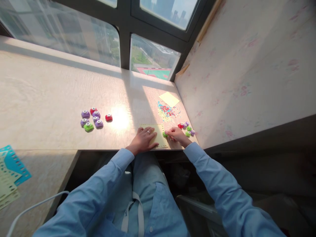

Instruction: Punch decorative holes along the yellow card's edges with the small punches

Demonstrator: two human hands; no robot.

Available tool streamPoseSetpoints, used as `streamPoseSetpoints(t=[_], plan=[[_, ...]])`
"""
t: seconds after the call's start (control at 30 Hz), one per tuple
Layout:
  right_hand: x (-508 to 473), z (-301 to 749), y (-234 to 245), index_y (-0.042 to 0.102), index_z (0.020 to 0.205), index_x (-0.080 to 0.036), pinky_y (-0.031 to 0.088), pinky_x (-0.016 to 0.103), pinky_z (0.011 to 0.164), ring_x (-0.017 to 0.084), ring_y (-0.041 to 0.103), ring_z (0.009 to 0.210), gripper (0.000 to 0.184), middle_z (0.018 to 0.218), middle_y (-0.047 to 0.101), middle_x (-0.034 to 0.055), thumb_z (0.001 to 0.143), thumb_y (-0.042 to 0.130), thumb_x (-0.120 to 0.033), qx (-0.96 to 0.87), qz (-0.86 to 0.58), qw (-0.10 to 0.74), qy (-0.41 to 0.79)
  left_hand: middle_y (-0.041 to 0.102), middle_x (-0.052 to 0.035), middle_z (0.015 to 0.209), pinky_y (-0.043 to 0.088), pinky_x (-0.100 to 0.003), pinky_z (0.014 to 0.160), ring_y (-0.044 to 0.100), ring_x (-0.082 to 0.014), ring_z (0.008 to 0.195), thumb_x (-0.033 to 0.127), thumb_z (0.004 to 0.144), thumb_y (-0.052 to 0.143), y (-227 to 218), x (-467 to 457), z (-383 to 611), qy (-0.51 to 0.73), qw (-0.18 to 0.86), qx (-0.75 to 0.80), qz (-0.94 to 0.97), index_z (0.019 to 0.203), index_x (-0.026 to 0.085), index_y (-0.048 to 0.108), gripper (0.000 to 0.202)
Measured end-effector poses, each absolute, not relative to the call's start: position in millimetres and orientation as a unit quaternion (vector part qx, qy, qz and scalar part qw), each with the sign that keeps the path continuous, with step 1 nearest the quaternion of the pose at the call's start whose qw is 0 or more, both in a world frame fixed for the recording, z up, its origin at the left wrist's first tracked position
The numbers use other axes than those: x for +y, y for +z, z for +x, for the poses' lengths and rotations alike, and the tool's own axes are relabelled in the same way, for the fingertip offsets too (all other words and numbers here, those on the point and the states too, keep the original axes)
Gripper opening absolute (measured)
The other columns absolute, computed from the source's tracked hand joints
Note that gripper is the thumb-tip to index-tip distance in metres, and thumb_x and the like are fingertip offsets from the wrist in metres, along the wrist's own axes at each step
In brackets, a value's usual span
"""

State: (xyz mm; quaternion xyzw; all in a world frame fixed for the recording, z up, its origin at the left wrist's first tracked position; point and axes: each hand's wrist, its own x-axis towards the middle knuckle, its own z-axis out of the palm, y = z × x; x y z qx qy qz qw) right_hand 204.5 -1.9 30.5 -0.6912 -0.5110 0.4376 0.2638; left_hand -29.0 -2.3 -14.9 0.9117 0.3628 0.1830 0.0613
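Observation:
A pale yellow paper sheet (160, 129) with punched edges lies near the front edge of the desk. My left hand (145, 139) lies flat on it, fingers stretched out, a ring on one finger. My right hand (175, 135) is closed on a small green punch (164, 134), which sits on the sheet's right edge. Just right of that hand lies a cluster of small punches (187, 128) in red, purple and green.
Several more punches (92, 119) in purple, red and green lie at the left middle of the desk (49, 98). A confetti pile (166, 111) and a yellow note (169, 99) lie behind the sheet. Punched blue and yellow sheets (11, 171) lie at far left. A wall (247, 65) rises on the right.

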Motion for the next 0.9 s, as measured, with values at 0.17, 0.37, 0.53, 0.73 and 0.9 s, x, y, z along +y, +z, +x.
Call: streamPoseSetpoints(t=[0.17, 0.37, 0.53, 0.73, 0.9], plan=[[8, 195, 39, 0.044, 0.066, -0.021, 0.021, 0.02, 0.038, 0.006, 0.03, 0.036, 0.037, 0.041, 0.038, -0.0095, 0.082, 0.074, -0.038, -0.503, -0.741, 0.144, 0.421, 0.058, -0.0158, 0.141, 0.036, -0.051, 0.101, 0.05, -0.0343, 0.131, 0.056, 0.094, 0.053, -16, -2, -29, 0.187, 0.065, 0.362, 0.911, 0.127, 0.023, 0.061, 0.048], [24, 191, 47, 0.047, 0.066, -0.021, 0.023, 0.021, 0.038, 0.007, 0.033, 0.036, 0.034, 0.039, 0.039, -0.0076, 0.08, 0.077, -0.03, -0.489, -0.76, 0.065, 0.423, 0.059, -0.0149, 0.14, 0.036, -0.052, 0.102, 0.05, -0.0348, 0.131, 0.054, 0.093, 0.055, -16, -3, -28, 0.201, 0.076, 0.361, 0.907, 0.127, 0.024, 0.062, 0.046], [30, 191, 50, 0.047, 0.062, -0.02, 0.023, 0.021, 0.039, 0.007, 0.032, 0.036, 0.034, 0.038, 0.038, -0.0073, 0.079, 0.077, -0.025, -0.491, -0.764, 0.025, 0.417, 0.058, -0.0163, 0.141, 0.036, -0.052, 0.101, 0.049, -0.0346, 0.131, 0.054, 0.094, 0.053, -13, -4, -28, 0.196, 0.079, 0.363, 0.908, 0.126, 0.022, 0.062, 0.046], [28, 187, 44, 0.046, 0.062, -0.021, 0.02, 0.022, 0.041, 0.006, 0.029, 0.036, 0.032, 0.037, 0.033, -0.0086, 0.082, 0.069, -0.017, -0.505, -0.767, 0.03, 0.394, 0.057, -0.0168, 0.142, 0.036, -0.053, 0.102, 0.048, -0.0352, 0.133, 0.053, 0.094, 0.054, -14, -5, -29, 0.197, 0.08, 0.361, 0.908, 0.128, 0.022, 0.061, 0.046], [31, 188, 39, 0.046, 0.06, -0.021, 0.024, 0.023, 0.044, 0.007, 0.031, 0.039, 0.034, 0.04, 0.035, -0.0087, 0.076, 0.077, -0.016, -0.513, -0.759, 0.052, 0.397, 0.057, -0.0166, 0.142, 0.036, -0.054, 0.102, 0.048, -0.0356, 0.133, 0.053, 0.094, 0.054, -14, -5, -29, 0.191, 0.081, 0.361, 0.909, 0.129, 0.023, 0.061, 0.047]])
